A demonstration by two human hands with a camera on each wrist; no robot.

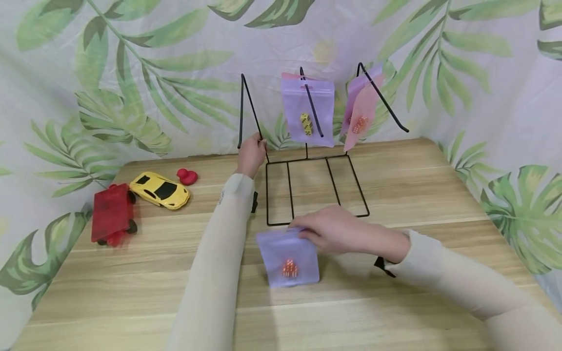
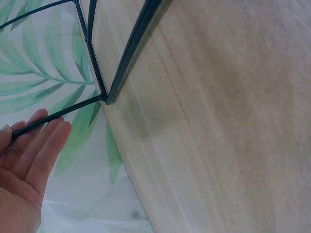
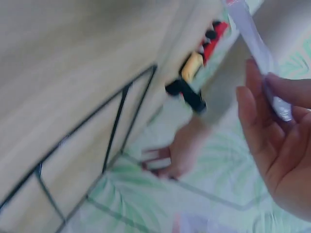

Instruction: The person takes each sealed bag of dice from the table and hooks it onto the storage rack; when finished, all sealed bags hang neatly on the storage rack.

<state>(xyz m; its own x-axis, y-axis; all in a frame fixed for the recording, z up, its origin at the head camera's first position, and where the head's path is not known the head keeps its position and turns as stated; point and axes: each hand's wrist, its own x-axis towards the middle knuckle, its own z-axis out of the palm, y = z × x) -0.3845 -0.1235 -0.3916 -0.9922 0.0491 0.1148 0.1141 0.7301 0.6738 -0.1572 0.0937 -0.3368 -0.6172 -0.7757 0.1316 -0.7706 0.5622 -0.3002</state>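
Note:
A black wire rack [image 1: 267, 195] stands at the back of the table, and my left hand [image 1: 251, 155] grips its left upright. In the left wrist view, thumb and fingers of the left hand [image 2: 26, 170] pinch that wire. My right hand [image 1: 335, 229] pinches the top edge of a purple zip bag [image 1: 281, 248] in front of the rack. Orange dice [image 1: 290, 269] show through the bag; the right wrist view has the bag [image 3: 255, 39] edge-on. A purple bag [image 1: 322, 105] with yellow dice [image 1: 306, 124] hangs on the middle prong. A pink bag [image 1: 366, 105] with orange dice hangs on the right prong.
On the left of the table sit a yellow toy car [image 1: 160, 190], a red toy vehicle [image 1: 111, 214] with black wheels and a small red toy [image 1: 187, 176]. A leaf-patterned sheet [image 1: 184, 29] rises behind the table [image 1: 131, 292].

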